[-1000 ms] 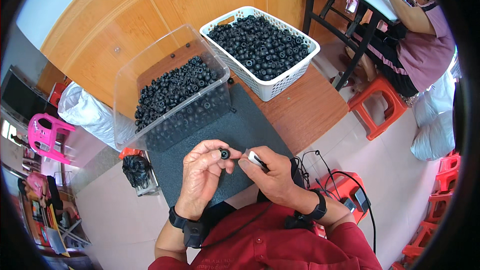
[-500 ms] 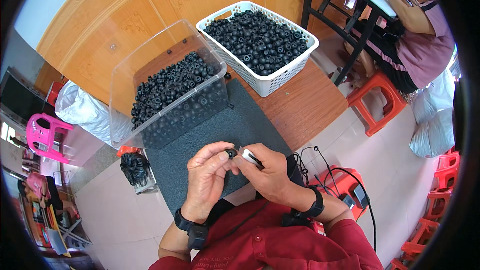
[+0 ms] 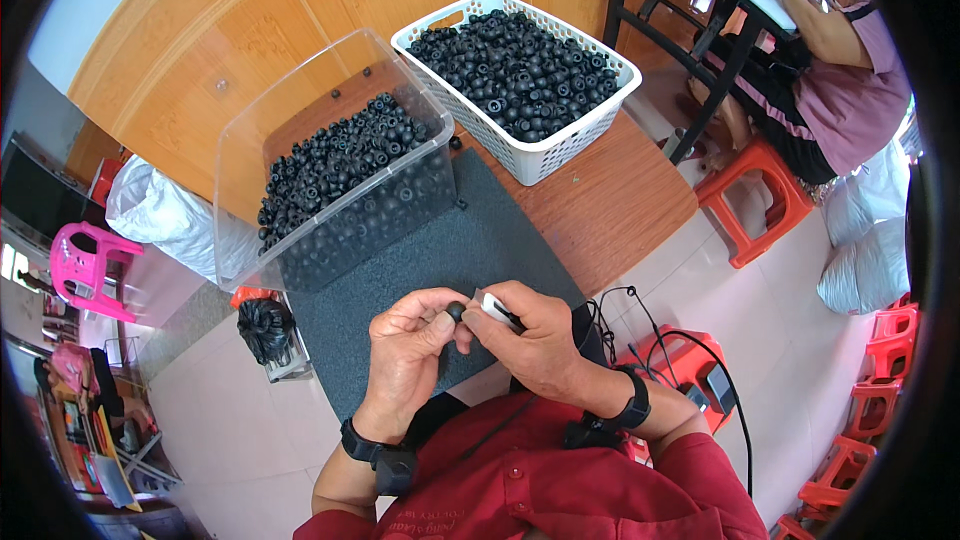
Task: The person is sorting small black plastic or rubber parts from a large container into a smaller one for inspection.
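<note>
Between the thumb and fingers of my left hand (image 3: 412, 340) I pinch a small round black part (image 3: 456, 311). My right hand (image 3: 535, 335) is closed around a small white-handled knife (image 3: 495, 308). Its short, thin blade stands up beside the black part; whether it touches cannot be made out. Both hands are close together above a dark grey mat (image 3: 400, 270). Beyond them a clear plastic bin (image 3: 345, 258) and a white perforated basket (image 3: 578, 138) hold many similar black parts.
The mat and bin lie on a brown wooden table (image 3: 625, 202). Cables (image 3: 745, 440) and a red stool (image 3: 690, 360) stand at my right. A person in pink (image 3: 850, 110) sits at another table, far right. A black bag (image 3: 265, 328) hangs left of the mat.
The black part has turned in my left fingers: its opening showed before, and now a smooth rounded side does. Both hands stay nearly in place.
</note>
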Demonstrator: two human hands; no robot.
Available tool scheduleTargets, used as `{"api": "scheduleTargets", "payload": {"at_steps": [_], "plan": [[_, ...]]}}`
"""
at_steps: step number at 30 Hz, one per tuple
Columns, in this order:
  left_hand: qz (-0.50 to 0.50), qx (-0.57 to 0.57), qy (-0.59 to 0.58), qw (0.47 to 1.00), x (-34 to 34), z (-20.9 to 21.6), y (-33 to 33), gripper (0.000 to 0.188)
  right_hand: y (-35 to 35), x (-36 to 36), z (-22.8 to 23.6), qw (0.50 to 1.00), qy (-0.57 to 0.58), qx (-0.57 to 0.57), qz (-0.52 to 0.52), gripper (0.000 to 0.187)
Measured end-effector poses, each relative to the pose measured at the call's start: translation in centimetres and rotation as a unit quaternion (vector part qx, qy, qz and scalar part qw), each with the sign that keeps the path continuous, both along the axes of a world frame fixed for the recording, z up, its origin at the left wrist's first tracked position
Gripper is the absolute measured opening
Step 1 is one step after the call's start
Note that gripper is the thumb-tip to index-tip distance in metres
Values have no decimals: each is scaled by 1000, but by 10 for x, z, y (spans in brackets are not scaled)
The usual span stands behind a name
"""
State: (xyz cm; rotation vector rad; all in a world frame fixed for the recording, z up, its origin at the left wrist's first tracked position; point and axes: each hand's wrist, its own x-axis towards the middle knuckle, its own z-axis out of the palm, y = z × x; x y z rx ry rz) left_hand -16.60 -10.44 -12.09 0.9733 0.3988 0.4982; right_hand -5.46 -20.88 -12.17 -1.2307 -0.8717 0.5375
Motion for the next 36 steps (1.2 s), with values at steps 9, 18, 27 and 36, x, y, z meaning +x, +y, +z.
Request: {"api": "scheduleTargets", "payload": {"at_steps": [9,18,27,36], "plan": [[20,36,-4,999,-1,-4,-2,22,0,5,2,997,52,-49,38,14],[15,-52,-15,998,1,-10,-6,24,-3,3,3,997,37,-63,16,13],[15,-54,-25,998,-1,-7,-2,23,-4,1,-10,994,-101,-37,-17,21],[16,-42,-7,999,-3,-11,-1,25,0,2,-21,975,-214,-44,-46,22]]}}
